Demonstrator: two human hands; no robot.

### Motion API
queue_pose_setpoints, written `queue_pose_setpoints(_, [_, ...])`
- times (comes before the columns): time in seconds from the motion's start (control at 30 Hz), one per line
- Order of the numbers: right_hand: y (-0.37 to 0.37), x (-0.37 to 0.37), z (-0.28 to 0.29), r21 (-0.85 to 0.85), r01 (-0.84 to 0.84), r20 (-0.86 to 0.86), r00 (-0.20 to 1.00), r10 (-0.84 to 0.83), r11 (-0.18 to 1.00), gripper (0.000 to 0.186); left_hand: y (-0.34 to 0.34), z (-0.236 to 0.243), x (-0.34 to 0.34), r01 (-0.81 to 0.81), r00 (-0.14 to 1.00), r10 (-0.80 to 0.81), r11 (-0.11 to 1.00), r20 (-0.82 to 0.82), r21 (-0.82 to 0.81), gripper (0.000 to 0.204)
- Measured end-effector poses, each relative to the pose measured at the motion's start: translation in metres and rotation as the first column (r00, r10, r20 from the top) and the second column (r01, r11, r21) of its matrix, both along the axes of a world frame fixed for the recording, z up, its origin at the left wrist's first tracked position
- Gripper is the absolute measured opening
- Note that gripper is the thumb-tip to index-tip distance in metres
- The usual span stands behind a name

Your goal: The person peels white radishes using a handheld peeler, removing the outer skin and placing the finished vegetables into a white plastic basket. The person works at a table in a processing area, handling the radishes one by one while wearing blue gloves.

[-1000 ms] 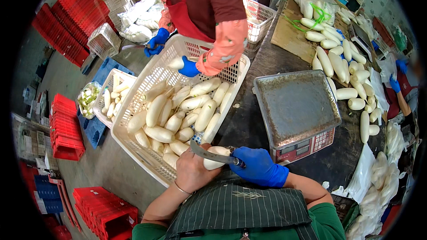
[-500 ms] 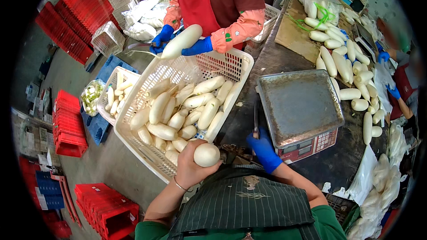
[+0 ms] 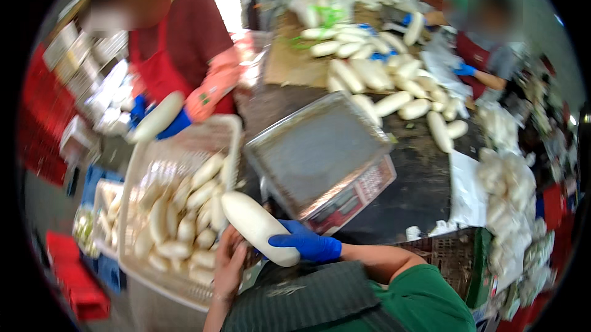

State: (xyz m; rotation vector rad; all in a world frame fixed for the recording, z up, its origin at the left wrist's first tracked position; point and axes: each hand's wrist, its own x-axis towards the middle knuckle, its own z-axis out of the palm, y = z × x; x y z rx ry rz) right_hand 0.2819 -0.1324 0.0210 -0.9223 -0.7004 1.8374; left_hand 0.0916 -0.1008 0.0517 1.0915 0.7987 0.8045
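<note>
A long white radish (image 3: 255,224) slants in front of my apron, its upper end pointing toward the crate. My right hand (image 3: 308,242), in a blue glove, grips its lower end, with the thumb lying across it. Bare and slightly blurred, my left hand (image 3: 228,264) is beside the radish with its fingers loosely bent and apart. It seems to hold nothing. Many white radishes (image 3: 175,249) fill the white plastic crate (image 3: 138,276) on my left. A metal-topped scale (image 3: 317,153) stands on the dark table, beyond my right hand.
Across the crate, a person in a red apron (image 3: 175,64) holds another radish (image 3: 159,116) in blue gloves. More radishes (image 3: 394,104) are heaped on the table (image 3: 412,190), near a second gloved person (image 3: 483,64). Plastic bags (image 3: 511,190) hang at the right edge. Red crates (image 3: 74,276) stand at left.
The radish has passed from my left hand to my right. The knife seen in my right hand earlier no longer shows. My view has swung to the right.
</note>
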Motion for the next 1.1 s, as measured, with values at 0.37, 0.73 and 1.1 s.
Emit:
queue_pose_setpoints(0.37, [0.046,0.307,0.025,-0.114,0.9,-0.267,0.38,-0.885,0.421,0.04,-0.01,-0.011,-0.011,-0.268,0.933,0.266,0.963,-0.242,0.028,0.023])
queue_pose_setpoints(0.73, [0.033,0.515,-0.011,0.311,0.95,0.161,-0.062,-0.985,-0.009,0.049,-0.019,-0.011,0.015,-0.338,0.908,0.282,0.93,-0.31,-0.145,0.029])
queue_pose_setpoints(1.1, [0.038,0.271,-0.034,0.665,0.482,0.608,0.095,-0.788,0.57,0.032,0.082,-0.072,-0.202,-0.348,0.393,0.645,0.764,-0.655,0.544,0.017])
